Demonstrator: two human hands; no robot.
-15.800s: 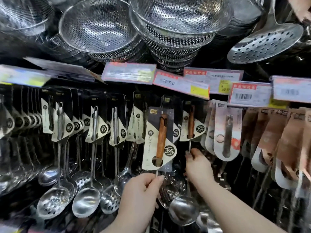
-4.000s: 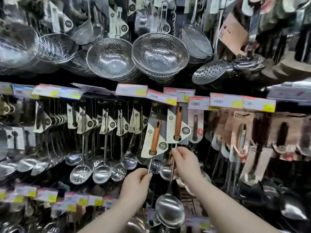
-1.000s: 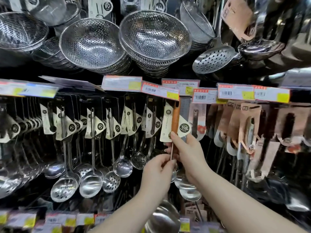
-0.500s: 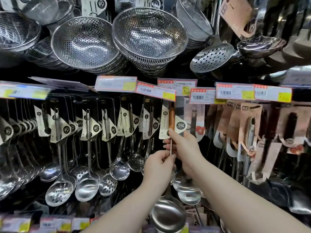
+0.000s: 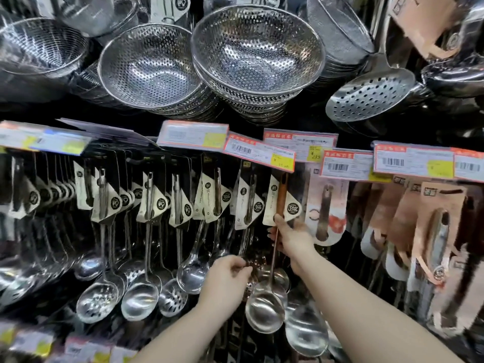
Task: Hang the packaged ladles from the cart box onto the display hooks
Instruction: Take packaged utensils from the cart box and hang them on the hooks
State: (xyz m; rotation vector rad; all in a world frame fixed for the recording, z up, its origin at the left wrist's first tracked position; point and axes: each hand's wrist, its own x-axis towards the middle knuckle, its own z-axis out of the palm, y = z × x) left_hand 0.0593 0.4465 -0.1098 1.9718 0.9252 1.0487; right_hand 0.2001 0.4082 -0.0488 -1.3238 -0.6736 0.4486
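At ten o'clock in the view a wire mesh basket (image 5: 39, 48) tilts beside two stacks of perforated steel colanders (image 5: 152, 66), which fill eleven to twelve o'clock. Below them, from nine o'clock inward, rows of slotted spoons and ladles (image 5: 141, 297) hang on black-and-cream cards under a strip of price tags (image 5: 259, 153). Near six o'clock the left hand (image 5: 227, 281) sits with its fingers loosely bent, just left of the held ladle's shaft and apart from it; whether they pinch anything cannot be told. Just right of centre the right hand (image 5: 290, 237) pinches the packaged ladle (image 5: 281, 203) at the base of its wooden handle, with the thumb against the bottom edge of the card. This ladle hangs upright, the top of its card hidden behind a price tag and its steel bowl low at six o'clock, just right of the left wrist. At two o'clock a perforated skimmer (image 5: 369, 95) hangs tilted. At three o'clock utensils on pinkish cards (image 5: 432, 218) crowd together.
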